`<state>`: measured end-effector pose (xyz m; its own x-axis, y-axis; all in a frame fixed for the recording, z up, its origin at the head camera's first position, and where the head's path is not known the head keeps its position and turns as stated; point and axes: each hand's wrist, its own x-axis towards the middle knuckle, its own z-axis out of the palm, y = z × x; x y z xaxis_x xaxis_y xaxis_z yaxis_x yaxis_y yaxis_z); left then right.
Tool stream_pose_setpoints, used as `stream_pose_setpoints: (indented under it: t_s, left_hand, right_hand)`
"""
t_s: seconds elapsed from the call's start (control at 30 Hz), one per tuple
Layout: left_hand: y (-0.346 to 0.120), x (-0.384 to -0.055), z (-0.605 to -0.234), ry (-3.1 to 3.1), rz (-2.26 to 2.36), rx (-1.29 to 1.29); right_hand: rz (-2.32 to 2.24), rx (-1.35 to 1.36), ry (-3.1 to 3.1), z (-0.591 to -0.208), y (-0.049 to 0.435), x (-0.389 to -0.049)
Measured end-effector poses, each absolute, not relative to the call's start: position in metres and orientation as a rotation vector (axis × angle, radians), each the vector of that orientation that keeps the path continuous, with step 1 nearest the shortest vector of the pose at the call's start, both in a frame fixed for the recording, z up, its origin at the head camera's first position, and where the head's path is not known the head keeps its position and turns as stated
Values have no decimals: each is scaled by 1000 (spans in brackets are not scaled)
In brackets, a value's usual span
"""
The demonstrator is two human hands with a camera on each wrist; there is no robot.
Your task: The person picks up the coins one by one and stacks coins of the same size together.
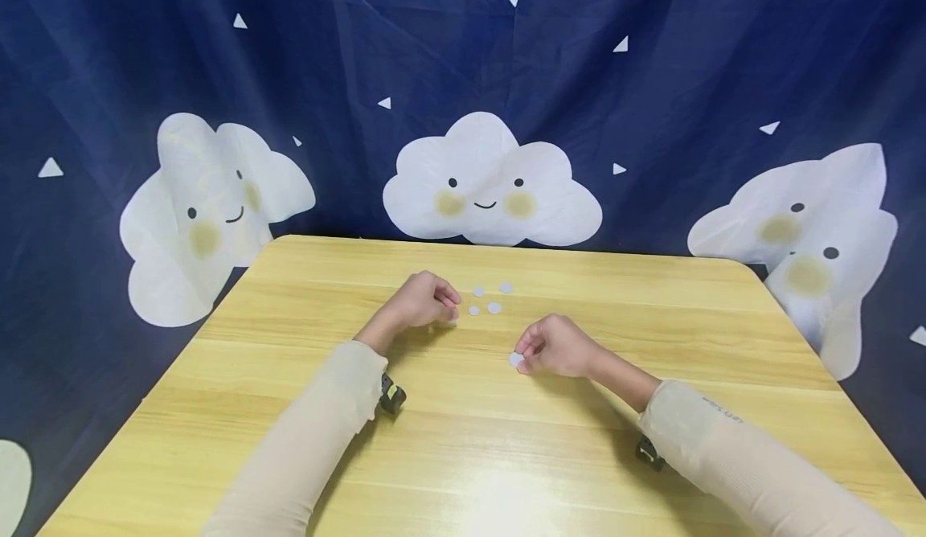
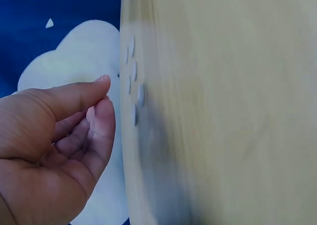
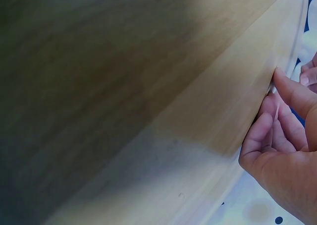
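Observation:
My right hand (image 1: 559, 347) pinches a small white round disc (image 1: 516, 358) between thumb and fingertip, low over the wooden table (image 1: 448, 457). In the right wrist view only a thin sliver of that disc shows. To the left, my left hand (image 1: 422, 301) hovers beside a loose group of similar discs, its fingers bent and thumb near the index finger. Nothing shows between those fingertips in the left wrist view. Several flat discs lie on the table, among them one disc (image 1: 494, 308) and another disc (image 1: 506, 288); one disc (image 1: 453, 323) is partly hidden under the left fingertips.
A dark blue curtain (image 1: 325, 63) with white smiling clouds hangs along the table's far edge. Each sleeve cuff carries a black strap mount, such as the left mount (image 1: 392, 396). Bright glare falls on the near part of the tabletop.

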<state>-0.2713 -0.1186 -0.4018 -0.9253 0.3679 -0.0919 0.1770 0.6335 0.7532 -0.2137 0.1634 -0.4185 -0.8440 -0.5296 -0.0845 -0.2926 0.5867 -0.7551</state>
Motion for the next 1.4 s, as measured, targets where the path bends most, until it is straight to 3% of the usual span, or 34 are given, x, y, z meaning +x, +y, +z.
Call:
stream_pose_setpoints:
  t_s: [0.7,1.4]
  left_hand:
    - [-99,-312,-410,2610,1199,382]
    - [-53,-339,-422,2646,1197,549]
  right_hand:
    - [-1123,-669,2512,-420,163,-214]
    - [-1106,-681,2512,-418,163,-215]
